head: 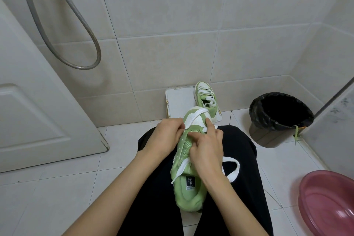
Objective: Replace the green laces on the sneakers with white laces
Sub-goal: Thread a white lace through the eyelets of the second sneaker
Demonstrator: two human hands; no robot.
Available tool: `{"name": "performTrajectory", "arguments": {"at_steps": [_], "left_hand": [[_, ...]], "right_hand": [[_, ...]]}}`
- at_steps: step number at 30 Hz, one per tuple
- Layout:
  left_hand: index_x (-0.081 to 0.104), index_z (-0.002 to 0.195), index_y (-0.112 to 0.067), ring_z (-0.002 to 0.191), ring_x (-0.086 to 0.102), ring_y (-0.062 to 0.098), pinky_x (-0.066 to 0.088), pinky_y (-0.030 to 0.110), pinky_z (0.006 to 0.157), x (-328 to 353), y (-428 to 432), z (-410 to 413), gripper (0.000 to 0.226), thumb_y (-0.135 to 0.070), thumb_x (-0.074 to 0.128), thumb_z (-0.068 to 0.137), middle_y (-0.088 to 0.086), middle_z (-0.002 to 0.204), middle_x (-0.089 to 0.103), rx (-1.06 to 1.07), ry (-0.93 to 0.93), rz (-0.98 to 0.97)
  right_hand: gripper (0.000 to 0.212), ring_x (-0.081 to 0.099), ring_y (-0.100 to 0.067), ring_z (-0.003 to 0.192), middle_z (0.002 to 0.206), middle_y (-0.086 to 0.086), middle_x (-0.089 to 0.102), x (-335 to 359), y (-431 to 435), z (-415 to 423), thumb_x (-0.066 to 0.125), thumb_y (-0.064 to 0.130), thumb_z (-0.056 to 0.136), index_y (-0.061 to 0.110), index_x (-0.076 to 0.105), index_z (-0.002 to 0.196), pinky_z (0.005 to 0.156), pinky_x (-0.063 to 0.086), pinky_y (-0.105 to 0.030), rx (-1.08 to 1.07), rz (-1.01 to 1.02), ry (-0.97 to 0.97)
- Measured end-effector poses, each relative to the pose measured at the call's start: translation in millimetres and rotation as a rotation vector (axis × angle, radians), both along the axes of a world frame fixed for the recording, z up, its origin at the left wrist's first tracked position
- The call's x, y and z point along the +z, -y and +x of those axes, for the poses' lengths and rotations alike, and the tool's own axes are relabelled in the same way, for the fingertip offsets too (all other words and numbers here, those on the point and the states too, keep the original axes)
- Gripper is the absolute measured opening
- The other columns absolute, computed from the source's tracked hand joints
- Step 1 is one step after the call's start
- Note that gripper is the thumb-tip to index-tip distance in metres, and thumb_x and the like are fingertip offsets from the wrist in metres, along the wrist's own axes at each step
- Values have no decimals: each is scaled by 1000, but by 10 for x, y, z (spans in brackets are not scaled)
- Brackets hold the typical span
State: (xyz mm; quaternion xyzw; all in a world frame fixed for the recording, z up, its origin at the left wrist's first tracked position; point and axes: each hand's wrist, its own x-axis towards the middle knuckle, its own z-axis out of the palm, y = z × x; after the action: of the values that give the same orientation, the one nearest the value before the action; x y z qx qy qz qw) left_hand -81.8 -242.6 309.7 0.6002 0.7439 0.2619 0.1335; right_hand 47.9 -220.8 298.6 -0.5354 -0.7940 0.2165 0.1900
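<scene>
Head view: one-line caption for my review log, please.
Left hand and right hand thread a white lace into the green sneaker on the lap; second sneaker behind already white-laced.

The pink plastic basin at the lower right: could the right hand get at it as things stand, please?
Probably yes: only bare floor tiles lie before the pink plastic basin, though the right hand holds the green mesh sneaker.

light: soft, even, a bit dim | shadows: faint one from hose (80, 67) on wall (172, 15) | edges: fisheye bend, pink basin (325, 199) smeary near right
</scene>
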Motion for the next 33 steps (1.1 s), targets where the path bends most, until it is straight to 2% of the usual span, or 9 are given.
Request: {"name": "performTrajectory", "arguments": {"at_steps": [2,5,10,16,23,31,33], "left_hand": [[62,91,-9,85,59,25,46,36,75,-1,4,20,12,-9,50,92,6,91,68,-11,-56,1],[64,92,-10,85,61,24,46,33,74,-14,-6,34,13,-12,51,93,5,89,68,17,-40,10],[68,95,-12,82,63,18,48,31,74,-40,11,69,21,-31,63,89,2,86,70,131,50,19],[68,91,-10,79,64,23,49,32,71,-30,21,103,16,-19,55,89,5,82,69,170,51,5],[71,97,-9,86,64,22,48,35,79,-31,70,75,15,-13,57,92,5,90,72,130,100,63],[74,92,-11,85,64,21,49,30,79,55,27,5,13,-13,62,89,4,86,72,128,128,-18],[74,89,-8,83,66,21,49,26,78,64,21,-12,8,-9,66,87,5,84,72,146,191,-19]], "right_hand": [[45,25,-24,123,158,-3,16,1,3,0,47,3,85,29,71,112,89,44,-32,-4,-6,4],[45,24,-23,123,159,-2,15,8,2,4,47,3,86,30,70,114,88,44,-30,-4,-11,7],[48,25,-22,124,159,-1,15,10,8,8,47,5,88,34,65,121,91,43,-29,6,-6,2],[46,26,-24,124,159,-2,16,19,10,7,47,4,87,32,68,117,93,42,-30,4,-9,1],[47,25,-23,125,159,-3,16,10,15,9,46,3,87,32,68,117,93,43,-30,2,-8,-16],[46,25,-22,126,158,-2,17,-7,16,6,47,3,88,32,67,118,93,42,-29,0,1,-25],[46,24,-21,126,159,-1,17,-12,24,6,48,4,88,33,67,118,92,42,-28,1,4,-22]]}}
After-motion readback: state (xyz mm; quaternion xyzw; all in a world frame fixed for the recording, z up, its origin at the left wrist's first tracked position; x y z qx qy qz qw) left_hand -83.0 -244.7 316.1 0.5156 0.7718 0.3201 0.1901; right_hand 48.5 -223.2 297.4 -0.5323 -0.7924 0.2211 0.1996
